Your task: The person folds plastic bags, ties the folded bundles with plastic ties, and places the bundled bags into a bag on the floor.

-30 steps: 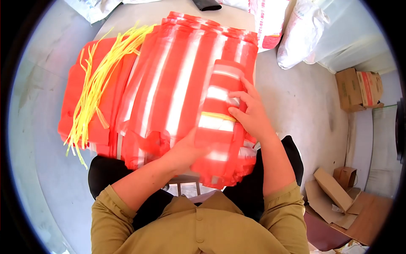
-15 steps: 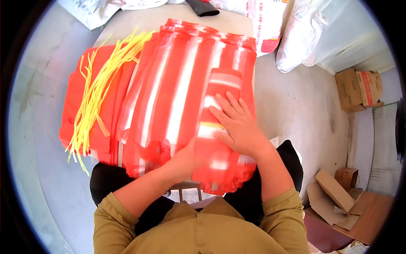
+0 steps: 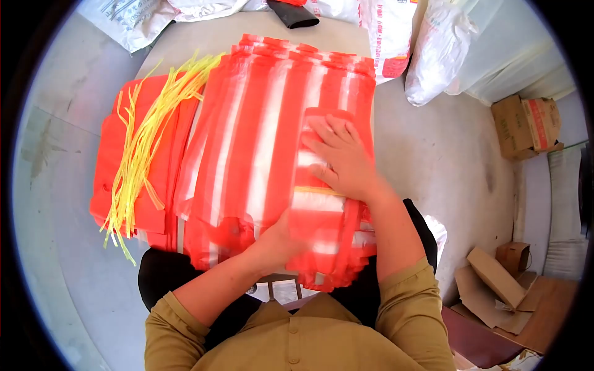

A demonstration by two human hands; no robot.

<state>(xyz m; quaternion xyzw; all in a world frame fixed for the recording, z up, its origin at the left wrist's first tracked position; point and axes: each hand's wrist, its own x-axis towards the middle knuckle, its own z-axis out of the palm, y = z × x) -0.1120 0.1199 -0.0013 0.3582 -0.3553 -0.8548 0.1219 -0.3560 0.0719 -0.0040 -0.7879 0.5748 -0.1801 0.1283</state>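
Observation:
A folded bundle of red-and-white striped plastic bags (image 3: 318, 207) lies on a wide stack of similar striped bags (image 3: 263, 130). A thin yellow tie (image 3: 318, 190) crosses the bundle's middle. My right hand (image 3: 346, 157) rests flat on the bundle's upper part, fingers stretched out and slightly apart. At the bundle's lower left side is my left hand (image 3: 278, 242); its fingers are blurred, and I cannot make out their grip. Left of the striped stack, several yellow strips (image 3: 139, 154) lie loose across a pile of folded red bags (image 3: 111, 167).
The bags lie on a pale table (image 3: 198, 31) above my knees. White printed sacks (image 3: 387, 37) and a black tube-like piece (image 3: 294, 13) are at the far side. Cardboard boxes (image 3: 526, 127) stand at right, with opened cardboard (image 3: 489, 297) on a brown surface lower right.
My right hand has moved slightly up toward the bundle's far end, its fingers closer together. My left hand stays at the bundle's lower left side. The view has shifted slightly.

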